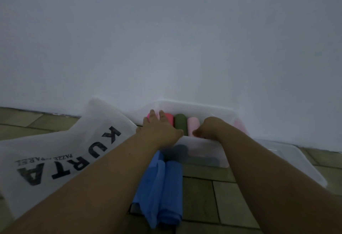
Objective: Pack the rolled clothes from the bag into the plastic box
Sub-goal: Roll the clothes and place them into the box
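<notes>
Pressing rolled clothes into line in the plastic box [203,147] on the floor [231,196], against the wall.

The left hand [161,125] is lying open, straight fingers pressing the red roll [169,118] at the box's left end. The right hand [209,128] is curling over the near rim, though I cannot tell whether it is gripping the rim or a roll. To do this well, the hands should be pushing the rolls snugly leftward and keeping them tight, freeing room at the right end. 5 rolls are showing in the box: 1 bright pink [148,116], 1 red, 1 green [180,123], 1 pale pink [193,126] and 1 pink at the right end [239,124]. 1 blue bundle [162,187] is waiting on the floor before the box, 1 bag [55,156] to its left and 1 lid [296,161] to its right.
</notes>
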`<move>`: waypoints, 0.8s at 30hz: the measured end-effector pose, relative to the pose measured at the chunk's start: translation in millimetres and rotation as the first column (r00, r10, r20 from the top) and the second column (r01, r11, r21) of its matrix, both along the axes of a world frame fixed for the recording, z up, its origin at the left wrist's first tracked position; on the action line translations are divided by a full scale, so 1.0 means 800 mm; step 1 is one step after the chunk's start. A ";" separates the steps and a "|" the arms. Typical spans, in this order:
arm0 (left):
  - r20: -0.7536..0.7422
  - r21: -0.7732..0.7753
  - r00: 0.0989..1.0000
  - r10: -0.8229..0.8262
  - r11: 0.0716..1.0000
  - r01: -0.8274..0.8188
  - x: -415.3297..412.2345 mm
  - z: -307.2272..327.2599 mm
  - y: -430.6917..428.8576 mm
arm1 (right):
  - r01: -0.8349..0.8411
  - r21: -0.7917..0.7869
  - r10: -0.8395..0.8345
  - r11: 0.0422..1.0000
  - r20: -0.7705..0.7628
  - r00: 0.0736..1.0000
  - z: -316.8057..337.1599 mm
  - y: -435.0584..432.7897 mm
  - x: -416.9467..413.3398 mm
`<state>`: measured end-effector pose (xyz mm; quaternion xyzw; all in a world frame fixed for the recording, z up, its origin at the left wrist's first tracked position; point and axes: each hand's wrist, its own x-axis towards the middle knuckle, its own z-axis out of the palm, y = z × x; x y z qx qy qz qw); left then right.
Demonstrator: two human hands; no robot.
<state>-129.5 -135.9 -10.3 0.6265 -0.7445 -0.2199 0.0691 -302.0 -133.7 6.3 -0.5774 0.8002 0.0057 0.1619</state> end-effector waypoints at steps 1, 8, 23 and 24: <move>-0.002 -0.001 1.000 0.002 1.000 -0.002 0.000 0.000 0.000 | 0.006 0.003 -0.007 1.000 0.010 1.000 -0.001 -0.001 0.000; -0.039 -0.017 0.999 0.031 0.999 -0.031 -0.002 0.002 0.005 | 0.201 -0.498 -0.081 0.843 0.252 0.964 -0.005 0.017 -0.001; -0.545 -0.180 0.833 -0.100 0.984 0.000 0.109 -0.004 0.209 | -0.425 -0.132 0.439 0.896 0.114 0.891 -0.094 0.180 0.084; -0.540 -0.142 0.837 -0.086 0.990 0.009 0.115 -0.010 0.224 | -0.401 -0.123 0.412 0.908 0.088 0.907 -0.091 0.183 0.086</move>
